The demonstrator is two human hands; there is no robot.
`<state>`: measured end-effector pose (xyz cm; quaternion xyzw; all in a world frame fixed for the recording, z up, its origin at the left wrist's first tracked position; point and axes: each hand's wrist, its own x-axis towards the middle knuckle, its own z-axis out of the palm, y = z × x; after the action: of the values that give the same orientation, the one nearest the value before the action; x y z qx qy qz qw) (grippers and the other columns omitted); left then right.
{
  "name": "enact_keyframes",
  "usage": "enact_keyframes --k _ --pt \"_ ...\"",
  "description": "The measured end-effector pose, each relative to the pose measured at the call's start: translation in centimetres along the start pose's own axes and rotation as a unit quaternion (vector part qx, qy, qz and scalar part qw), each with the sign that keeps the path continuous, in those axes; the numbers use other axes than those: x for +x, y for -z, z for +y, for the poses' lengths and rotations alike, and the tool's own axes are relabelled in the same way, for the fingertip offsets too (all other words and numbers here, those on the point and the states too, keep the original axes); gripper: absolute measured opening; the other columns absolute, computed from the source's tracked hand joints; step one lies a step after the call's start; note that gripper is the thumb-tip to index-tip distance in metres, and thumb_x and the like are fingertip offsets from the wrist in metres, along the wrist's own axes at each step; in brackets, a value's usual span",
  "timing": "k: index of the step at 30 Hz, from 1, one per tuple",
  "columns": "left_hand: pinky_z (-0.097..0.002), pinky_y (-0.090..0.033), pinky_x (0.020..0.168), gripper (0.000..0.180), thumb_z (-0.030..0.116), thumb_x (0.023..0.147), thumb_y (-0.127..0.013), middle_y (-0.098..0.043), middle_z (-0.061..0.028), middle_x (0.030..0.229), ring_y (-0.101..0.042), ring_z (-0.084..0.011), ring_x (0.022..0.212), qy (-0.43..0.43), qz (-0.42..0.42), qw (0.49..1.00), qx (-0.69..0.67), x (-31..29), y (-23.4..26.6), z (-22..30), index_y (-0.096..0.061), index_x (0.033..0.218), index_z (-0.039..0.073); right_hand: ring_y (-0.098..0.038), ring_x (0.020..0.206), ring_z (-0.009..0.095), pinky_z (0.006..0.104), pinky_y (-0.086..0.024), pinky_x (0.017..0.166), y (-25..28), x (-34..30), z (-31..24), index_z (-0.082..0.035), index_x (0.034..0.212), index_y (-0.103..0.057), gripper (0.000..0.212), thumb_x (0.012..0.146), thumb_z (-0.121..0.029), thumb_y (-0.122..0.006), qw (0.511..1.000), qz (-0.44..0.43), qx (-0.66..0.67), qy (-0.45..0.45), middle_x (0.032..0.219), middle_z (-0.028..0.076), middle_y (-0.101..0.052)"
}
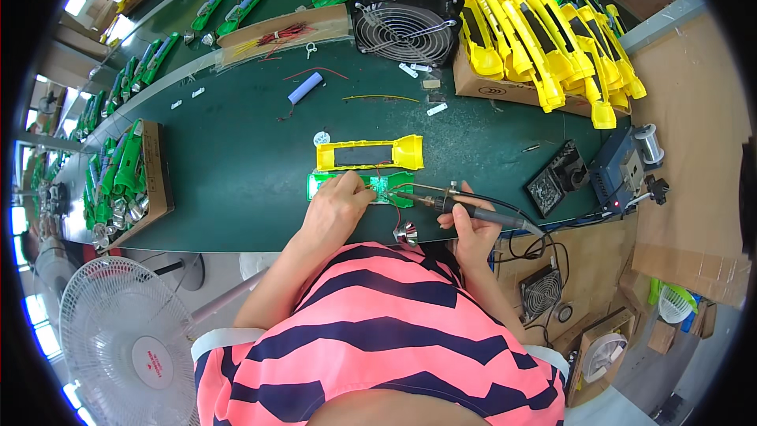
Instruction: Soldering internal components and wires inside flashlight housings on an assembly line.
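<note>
A green flashlight housing half (404,193) lies near the front edge of the table, with a small green circuit board (380,187) in it. My left hand (341,207) rests over the housing, its fingers pinched at the board; what they hold is too small to make out. My right hand (471,235) grips a soldering iron (473,211), whose tip reaches the board from the right. A thin metal tube runs above the iron. Just beyond the housing lies a yellow housing half (369,153) with a dark inner strip. A silver reflector (406,233) hangs by a red wire near the table edge.
At the back stand a black fan (406,28) and a box of yellow housings (536,43). A soldering stand (557,177) and blue solder station (617,173) are at right. A carton of green housings (118,173) stands left. A purple battery cell (305,88) lies mid-table.
</note>
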<state>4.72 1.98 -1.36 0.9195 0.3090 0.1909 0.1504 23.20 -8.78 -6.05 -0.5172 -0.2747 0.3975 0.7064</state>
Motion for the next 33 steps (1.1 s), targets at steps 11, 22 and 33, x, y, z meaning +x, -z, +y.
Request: enact_keyframes --k 11,22,33 --pt "-0.0314 -0.038 0.065 0.016 0.005 0.063 -0.053 -0.047 -0.0057 0.076 -0.049 -0.0205 0.074 -0.012 0.011 0.999 0.034 -0.2 -0.2 0.2 -0.061 0.077 0.004 -0.061 0.062 0.015 0.0225 -0.052 0.058 1.6 -0.3 0.4 0.008 0.096 -0.05 0.019 0.079 -0.001 -0.053 0.997 0.016 -0.009 0.077 0.098 0.022 -0.054" --pt "-0.0334 -0.038 0.067 0.009 0.004 0.067 -0.056 -0.049 -0.0059 0.075 -0.05 -0.0224 0.075 0.01 0.012 1.0 -0.02 0.0 -0.2 -0.2 -0.06 0.075 0.006 -0.06 0.065 0.013 0.0204 -0.05 0.06 -0.8 -0.8 0.4 0.006 0.097 -0.051 0.02 0.078 0.0 -0.056 0.999 -0.03 -0.028 0.011 0.093 0.016 -0.056" --pt "-0.0331 -0.039 0.067 0.01 0.003 0.066 -0.057 -0.049 -0.0062 0.075 -0.05 -0.0225 0.075 0.012 0.019 0.999 -0.034 -0.1 -0.4 -0.5 -0.06 0.075 0.006 -0.061 0.067 0.014 0.0202 -0.05 0.061 -1.0 -0.9 0.6 0.007 0.095 -0.051 0.019 0.078 0.0 -0.055 0.998 -0.029 -0.054 0.014 0.106 0.019 -0.05"
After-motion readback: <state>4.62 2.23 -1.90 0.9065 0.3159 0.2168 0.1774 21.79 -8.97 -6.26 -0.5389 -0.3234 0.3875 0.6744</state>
